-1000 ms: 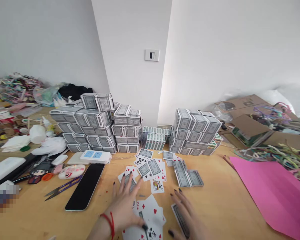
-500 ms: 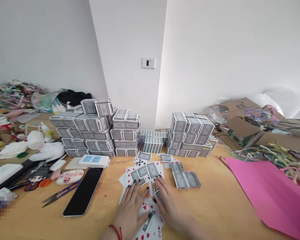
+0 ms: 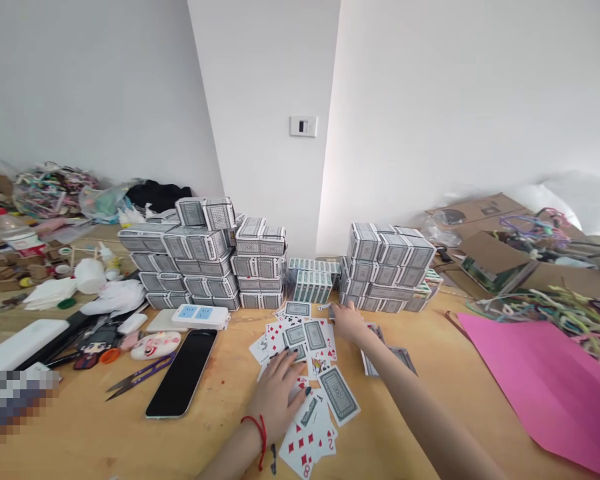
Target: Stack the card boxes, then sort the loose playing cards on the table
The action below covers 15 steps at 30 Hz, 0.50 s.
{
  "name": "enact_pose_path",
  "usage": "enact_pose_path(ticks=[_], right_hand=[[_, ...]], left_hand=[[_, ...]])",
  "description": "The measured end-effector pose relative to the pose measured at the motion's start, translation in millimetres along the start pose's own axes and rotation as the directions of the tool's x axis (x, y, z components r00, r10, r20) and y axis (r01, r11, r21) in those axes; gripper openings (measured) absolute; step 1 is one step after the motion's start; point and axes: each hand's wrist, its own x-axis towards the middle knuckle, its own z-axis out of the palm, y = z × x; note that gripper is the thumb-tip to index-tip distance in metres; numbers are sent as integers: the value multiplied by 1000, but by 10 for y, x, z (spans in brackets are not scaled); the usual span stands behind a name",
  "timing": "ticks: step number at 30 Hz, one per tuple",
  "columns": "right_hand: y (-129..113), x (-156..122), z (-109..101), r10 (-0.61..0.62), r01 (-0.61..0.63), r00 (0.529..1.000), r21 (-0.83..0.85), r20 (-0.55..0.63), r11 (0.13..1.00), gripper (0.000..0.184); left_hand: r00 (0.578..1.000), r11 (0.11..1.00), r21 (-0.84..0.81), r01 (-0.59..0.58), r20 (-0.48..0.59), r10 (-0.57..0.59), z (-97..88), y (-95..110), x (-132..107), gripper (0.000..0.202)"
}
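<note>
Playing cards (image 3: 339, 395) lie scattered over the table in front of me, some face up and some showing grey patterned backs. My left hand (image 3: 279, 390), with a red string bracelet at the wrist, lies on the cards with its fingers spread. Farther forward and to the right, my right hand (image 3: 350, 323) reaches down to a card at the far edge of the spread. Its fingers are mostly hidden behind the hand, so their grip is unclear. An opened, folded card box (image 3: 401, 361) lies partly under my right forearm.
Stacks of grey-backed card decks stand at the left (image 3: 195, 243) and right (image 3: 393, 260), with green-white boxes (image 3: 313, 283) between. A black phone (image 3: 183, 373) and thread snips (image 3: 140, 375) lie left. Pink paper (image 3: 535, 387) and coloured cords (image 3: 575, 320) lie right.
My right hand has left the near cards and stretched forward to the far ones, its forearm now crossing the opened box. The left hand stays on the cards. The view has shifted slightly.
</note>
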Motion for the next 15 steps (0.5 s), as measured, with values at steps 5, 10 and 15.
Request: enact_pose_path(ticks=[5, 10, 15], right_hand=[[-42, -2, -69, 2, -2, 999, -12, -38, 1000, 30], [-174, -327, -142, -19, 122, 947, 302, -321, 945, 43], [-271, -765, 56, 174, 158, 940, 826, -293, 541, 38]], left_hand=[[994, 985, -165, 57, -80, -71, 10, -21, -2, 32], [994, 960, -261, 97, -20, -106, -92, -53, -80, 40], [984, 962, -216, 167, 101, -148, -180, -98, -147, 77]])
